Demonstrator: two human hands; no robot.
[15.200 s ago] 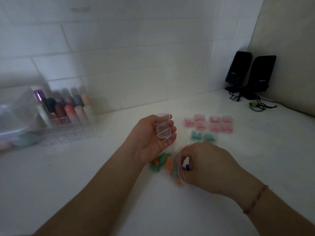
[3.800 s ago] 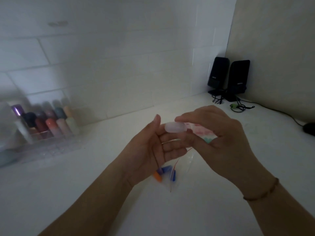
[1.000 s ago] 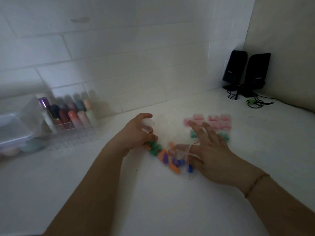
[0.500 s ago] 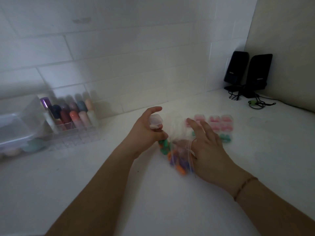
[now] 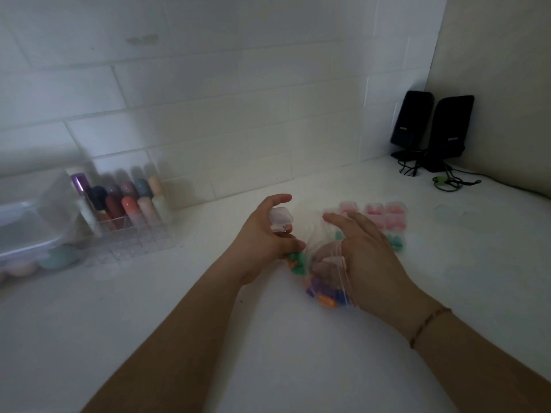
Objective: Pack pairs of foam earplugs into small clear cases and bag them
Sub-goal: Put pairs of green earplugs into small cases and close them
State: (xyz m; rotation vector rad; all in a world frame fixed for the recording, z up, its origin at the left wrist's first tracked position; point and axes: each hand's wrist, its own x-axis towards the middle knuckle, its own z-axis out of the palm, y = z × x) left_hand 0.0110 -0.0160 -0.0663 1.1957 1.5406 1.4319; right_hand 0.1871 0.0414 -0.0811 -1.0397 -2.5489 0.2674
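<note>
My left hand grips a small clear case between thumb and fingers, just above the white counter. A clear zip bag of orange, purple, blue and green earplugs lies between my hands. My right hand covers the bag's right side with its fingers stretched out; its thumb shows through the plastic, hooked into the bag's mouth. Green and orange earplugs sit under my left hand's fingertips. Behind my right hand stand several filled cases, with pink pairs in them and teal pairs in front.
A clear organiser of coloured bottles and a clear lidded box stand at the back left. Two black speakers with cables fill the back right corner. A faint clear item lies right of the filled cases.
My right hand has slid right and down over the bag, which has settled lower. My left hand keeps the clear case in about the same place.
</note>
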